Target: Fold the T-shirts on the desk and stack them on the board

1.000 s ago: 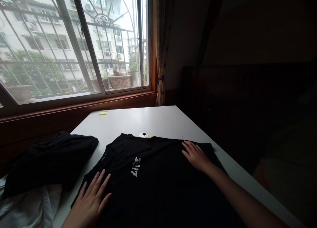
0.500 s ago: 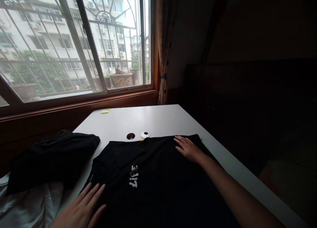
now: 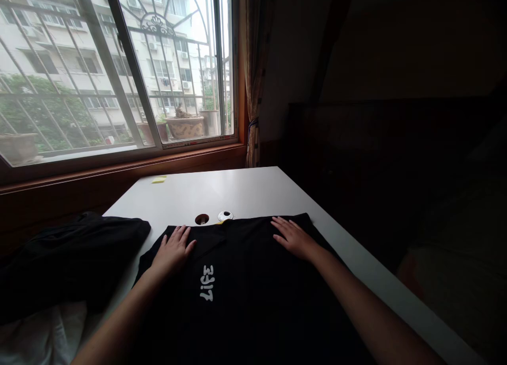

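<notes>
A black T-shirt [image 3: 245,280] lies spread out on the white table [image 3: 245,188], with "LiFE" printed on it in white letters. My left hand [image 3: 173,249] rests flat on the shirt near its far left corner, fingers stretched out. Near the far right corner, my right hand [image 3: 292,238] lies palm down on the cloth, its fingers slightly spread. Neither hand grips anything. The near part of the shirt runs out of view at the bottom and is very dark.
Dark folded clothing [image 3: 91,249] is heaped at the left, over a white cloth [image 3: 47,333]. Past the shirt are a round hole [image 3: 202,218], a white ring-shaped cover [image 3: 225,215] and yellow paper [image 3: 159,179]. A barred window [image 3: 174,64] and tied curtain [image 3: 253,111] stand behind.
My left hand has moved forward from the shirt's near left side to its far left corner. The right hand stays in place on the shirt. The view has shifted slightly right.
</notes>
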